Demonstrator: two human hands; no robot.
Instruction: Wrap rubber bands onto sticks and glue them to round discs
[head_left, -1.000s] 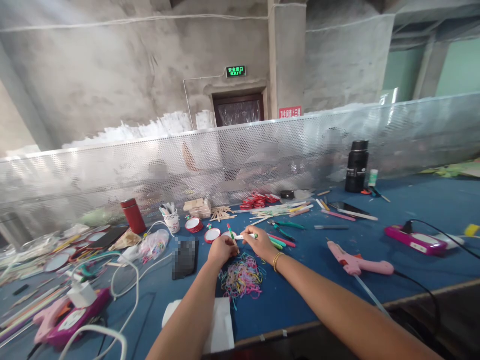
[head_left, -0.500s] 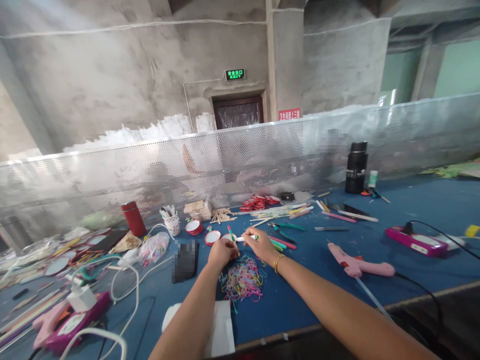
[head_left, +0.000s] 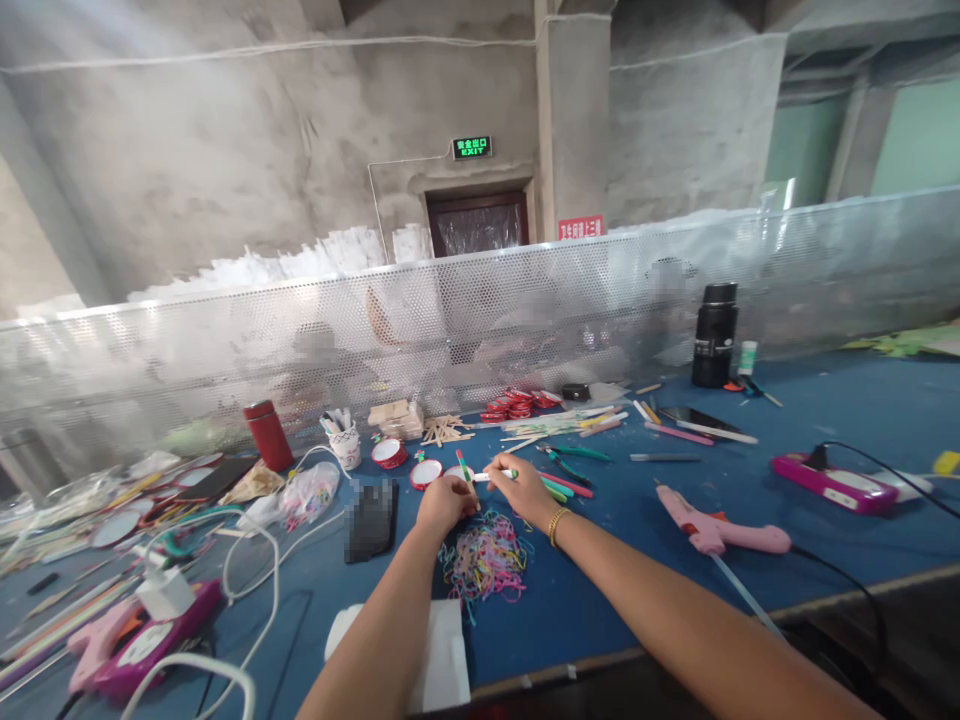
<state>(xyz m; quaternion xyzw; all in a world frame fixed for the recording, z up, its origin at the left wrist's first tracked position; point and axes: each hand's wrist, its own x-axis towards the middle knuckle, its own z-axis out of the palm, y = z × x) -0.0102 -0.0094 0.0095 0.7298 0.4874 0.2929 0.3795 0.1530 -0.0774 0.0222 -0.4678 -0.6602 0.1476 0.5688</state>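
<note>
My left hand (head_left: 445, 502) is closed on a thin stick (head_left: 462, 463) with red and green at its upper end, which stands up from the fingers. Between the fingers of my right hand (head_left: 523, 488) is a white marker (head_left: 485, 477) with a green end; its tip points left and is close to the stick. Whether they touch is too small to tell. A tangled pile of coloured bands (head_left: 486, 566) lies on the blue table just below both hands. Round red-rimmed pieces (head_left: 426, 474) sit behind my left hand.
A black phone (head_left: 371, 521) and white paper (head_left: 444, 660) lie near my left arm. Pliers (head_left: 559, 461) and coloured markers (head_left: 571, 486) lie beyond my right hand. A pink glue gun (head_left: 716, 527) is on the right, a red bottle (head_left: 268, 436) on the left.
</note>
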